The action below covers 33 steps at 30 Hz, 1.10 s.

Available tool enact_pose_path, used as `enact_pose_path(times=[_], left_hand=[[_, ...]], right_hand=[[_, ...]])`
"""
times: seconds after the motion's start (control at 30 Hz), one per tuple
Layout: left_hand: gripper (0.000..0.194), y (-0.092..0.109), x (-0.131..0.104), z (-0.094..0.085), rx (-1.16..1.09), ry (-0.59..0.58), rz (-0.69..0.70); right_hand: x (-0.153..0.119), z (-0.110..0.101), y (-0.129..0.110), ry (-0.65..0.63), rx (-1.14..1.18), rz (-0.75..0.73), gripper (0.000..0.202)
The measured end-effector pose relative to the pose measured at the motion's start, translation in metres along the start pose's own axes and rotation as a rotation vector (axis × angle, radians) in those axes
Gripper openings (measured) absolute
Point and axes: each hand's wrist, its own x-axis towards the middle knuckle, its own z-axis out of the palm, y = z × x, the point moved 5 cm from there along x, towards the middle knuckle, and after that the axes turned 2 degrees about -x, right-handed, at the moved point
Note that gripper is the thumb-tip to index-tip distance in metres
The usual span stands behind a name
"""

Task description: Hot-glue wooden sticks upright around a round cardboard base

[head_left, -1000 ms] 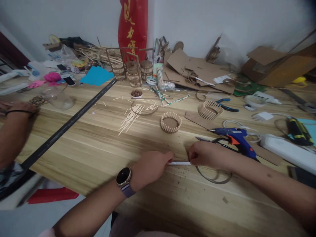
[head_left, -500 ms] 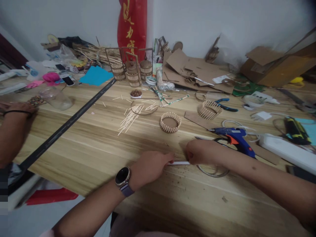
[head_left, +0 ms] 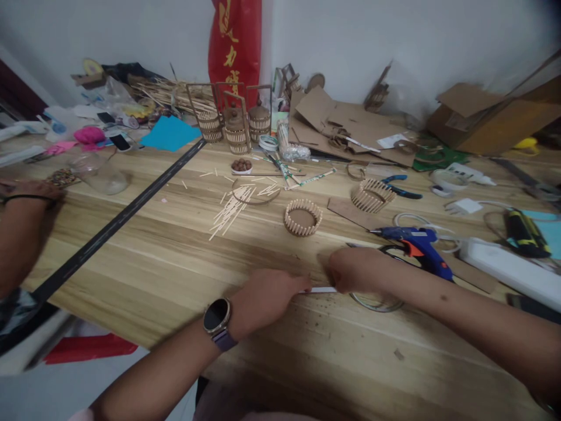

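Note:
A narrow white strip (head_left: 323,289) is stretched low over the table between my two hands. My left hand (head_left: 269,297), with a watch on its wrist, pinches the strip's left end between thumb and fingers. My right hand (head_left: 356,270) is closed in a fist around the other end, and its fingertips are hidden. What look like scissors (head_left: 377,304) lie partly under my right hand, a pointed tip and the loops showing. Beyond my hands stands a round cardboard base ringed with short wooden sticks (head_left: 302,218). A second stick ring (head_left: 372,196) lies tilted farther right.
A blue glue gun (head_left: 414,240) and a white power strip (head_left: 504,266) lie to the right. Loose sticks (head_left: 234,210), a bowl of brown beads (head_left: 242,166) and small stick lanterns (head_left: 236,131) sit farther back. Another person's hand (head_left: 33,190) rests at the far left.
Almost nothing differs. My right hand has shifted very slightly left, and the strip is still held between both hands.

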Motion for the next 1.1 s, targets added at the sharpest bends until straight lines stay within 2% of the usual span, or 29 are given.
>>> enact_pose_path(times=[0.13, 0.3, 0.47, 0.53, 0.6, 0.7, 0.93, 1.1], left_hand=[[0.031, 0.002, -0.001, 0.001, 0.031, -0.012, 0.027], [0.03, 0.009, -0.005, 0.0, 0.176, 0.0, 0.015], [0.015, 0.027, 0.001, -0.001, 0.355, 0.136, 0.101], [0.014, 0.038, 0.007, 0.005, 0.376, 0.139, 0.183], [0.014, 0.048, 0.013, 0.014, 0.372, 0.094, 0.261], [0.016, 0.054, 0.018, 0.026, 0.365, 0.058, 0.294], [0.013, 0.052, 0.02, 0.033, 0.367, 0.071, 0.329], [0.015, 0.051, 0.024, 0.034, 0.373, 0.068, 0.335]], right_hand=[[-0.003, -0.003, -0.001, -0.09, -0.041, 0.011, 0.018], [-0.006, -0.008, -0.004, -0.137, -0.037, 0.022, 0.016], [-0.004, -0.007, -0.004, -0.148, -0.041, 0.021, 0.019], [-0.003, -0.006, -0.004, -0.148, -0.04, 0.015, 0.02], [-0.002, -0.004, -0.003, -0.144, -0.03, 0.004, 0.021], [-0.001, -0.002, -0.001, -0.14, 0.005, -0.006, 0.021], [-0.008, 0.004, 0.02, -0.182, 0.232, -0.02, 0.022], [-0.015, 0.014, 0.041, -0.178, 0.317, 0.051, 0.023]])
